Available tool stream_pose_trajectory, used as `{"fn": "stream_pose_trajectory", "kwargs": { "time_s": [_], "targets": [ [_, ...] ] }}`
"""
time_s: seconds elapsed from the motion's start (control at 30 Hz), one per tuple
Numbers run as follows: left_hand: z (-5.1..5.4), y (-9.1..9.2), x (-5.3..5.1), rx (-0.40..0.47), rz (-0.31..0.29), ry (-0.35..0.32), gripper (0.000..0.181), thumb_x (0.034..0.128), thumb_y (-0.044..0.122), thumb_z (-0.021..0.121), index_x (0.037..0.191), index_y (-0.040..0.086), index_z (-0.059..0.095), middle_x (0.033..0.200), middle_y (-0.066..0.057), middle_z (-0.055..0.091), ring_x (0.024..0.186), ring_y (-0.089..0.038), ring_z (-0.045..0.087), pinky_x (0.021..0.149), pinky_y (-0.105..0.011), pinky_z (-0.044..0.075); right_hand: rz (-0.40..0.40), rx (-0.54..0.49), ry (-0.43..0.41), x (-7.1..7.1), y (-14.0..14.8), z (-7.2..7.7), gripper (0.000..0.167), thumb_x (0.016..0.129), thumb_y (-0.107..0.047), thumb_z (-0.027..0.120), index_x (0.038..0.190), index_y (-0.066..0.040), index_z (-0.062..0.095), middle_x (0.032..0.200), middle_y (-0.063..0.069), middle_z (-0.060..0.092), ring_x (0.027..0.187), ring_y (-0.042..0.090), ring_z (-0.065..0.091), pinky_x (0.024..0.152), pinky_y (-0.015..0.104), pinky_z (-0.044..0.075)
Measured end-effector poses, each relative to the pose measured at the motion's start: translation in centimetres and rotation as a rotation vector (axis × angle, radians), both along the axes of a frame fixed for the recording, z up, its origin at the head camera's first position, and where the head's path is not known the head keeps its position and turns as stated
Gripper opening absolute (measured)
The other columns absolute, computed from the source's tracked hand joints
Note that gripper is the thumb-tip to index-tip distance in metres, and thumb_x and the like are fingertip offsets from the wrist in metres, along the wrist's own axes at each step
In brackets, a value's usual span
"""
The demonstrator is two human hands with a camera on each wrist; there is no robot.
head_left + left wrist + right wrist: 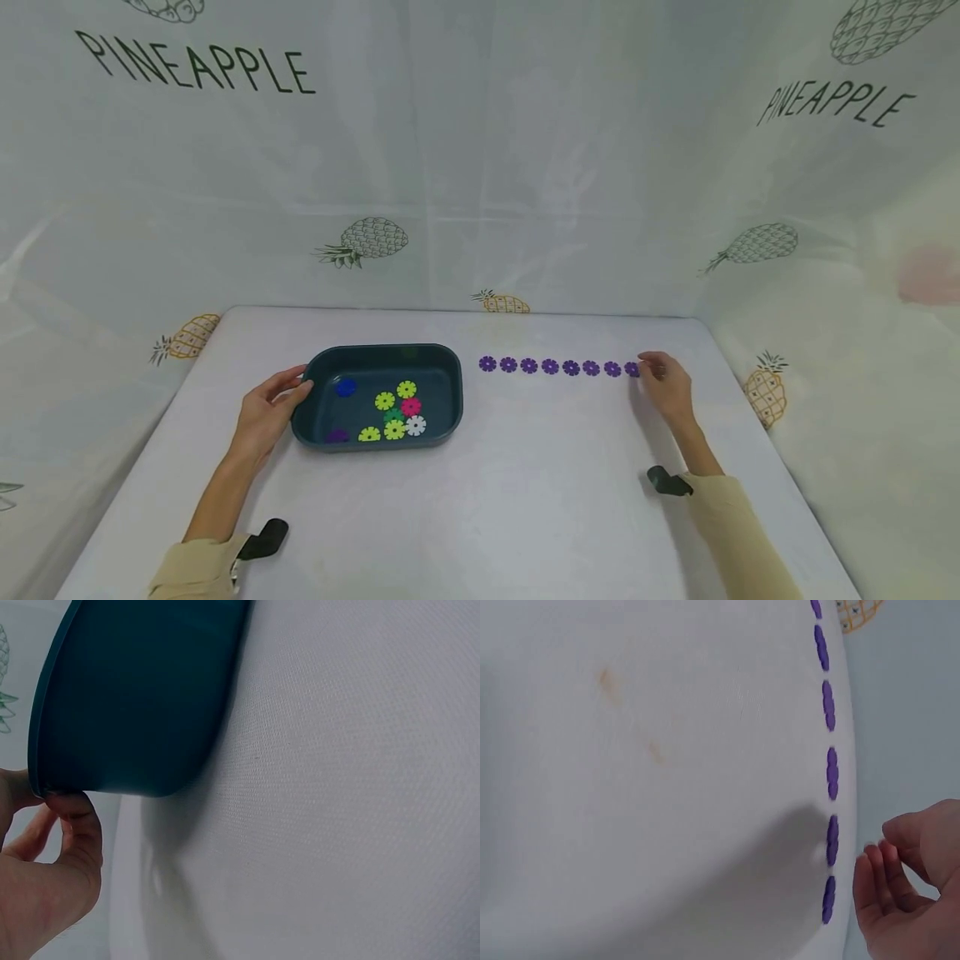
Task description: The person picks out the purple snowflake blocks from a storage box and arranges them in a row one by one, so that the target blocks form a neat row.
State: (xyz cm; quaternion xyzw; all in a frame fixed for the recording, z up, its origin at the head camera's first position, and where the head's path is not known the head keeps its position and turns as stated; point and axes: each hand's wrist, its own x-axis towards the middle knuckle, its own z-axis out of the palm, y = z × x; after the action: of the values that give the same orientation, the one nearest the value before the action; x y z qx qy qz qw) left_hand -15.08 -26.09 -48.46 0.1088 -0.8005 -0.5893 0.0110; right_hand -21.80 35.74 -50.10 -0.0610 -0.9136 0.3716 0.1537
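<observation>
My left hand (264,414) grips the left end of a dark teal tray (444,379). In the left wrist view, thumb and fingers pinch the rim of the tray (135,697). Several purple flower-shaped discs (550,367) lie in a straight row right of the tray. Beside the right-most disc (632,369) is my right hand (666,390), its fingers loosely bent. The right wrist view shows that hand (907,889) just off the row's end disc (829,900), with nothing visible between the fingers.
Inside the tray lie yellow discs (394,429), a pink one (411,406), a white one (416,426), a green one (393,414), a blue one (346,387) and a purple one (337,436). A pineapple-printed curtain (480,167) hangs behind the white table (480,517).
</observation>
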Motion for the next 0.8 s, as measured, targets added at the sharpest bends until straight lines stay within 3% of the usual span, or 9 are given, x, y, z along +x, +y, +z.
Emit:
{"fn": "stream_pose_trajectory", "kwargs": {
  "time_s": [0.23,0.4,0.8],
  "targets": [
    [-0.1,0.0,0.0,-0.011,0.009,-0.004,0.060,0.1032,0.037,0.064,0.150,0.003,0.050,0.139,-0.015,0.049,0.098,0.010,0.054,0.078,-0.008,0.047,0.084,0.039,0.041,-0.2,-2.0,0.6,0.021,0.102,-0.004,0.058,0.117,0.006,0.068,0.107,0.025,0.069,0.100,0.037,0.065,0.079,0.017,0.043],
    [-0.1,0.0,-0.1,-0.005,0.002,-0.005,0.061,0.1029,0.038,0.064,0.150,0.003,0.050,0.139,-0.015,0.049,0.099,0.009,0.053,0.079,-0.009,0.047,0.141,0.017,0.049,-0.2,-3.3,1.3,0.021,0.103,-0.005,0.058,0.119,0.007,0.067,0.107,0.023,0.067,0.102,0.036,0.064,0.079,0.008,0.041],
    [0.0,0.1,0.0,-0.024,0.004,-0.002,0.060,0.1034,0.038,0.063,0.150,0.003,0.050,0.136,-0.013,0.050,0.098,0.008,0.054,0.078,-0.009,0.047,0.308,-0.056,0.105,-0.4,-7.0,2.9,0.019,0.101,-0.001,0.062,0.118,0.008,0.066,0.109,0.024,0.068,0.103,0.039,0.065,0.082,0.005,0.042]
  ]
}}
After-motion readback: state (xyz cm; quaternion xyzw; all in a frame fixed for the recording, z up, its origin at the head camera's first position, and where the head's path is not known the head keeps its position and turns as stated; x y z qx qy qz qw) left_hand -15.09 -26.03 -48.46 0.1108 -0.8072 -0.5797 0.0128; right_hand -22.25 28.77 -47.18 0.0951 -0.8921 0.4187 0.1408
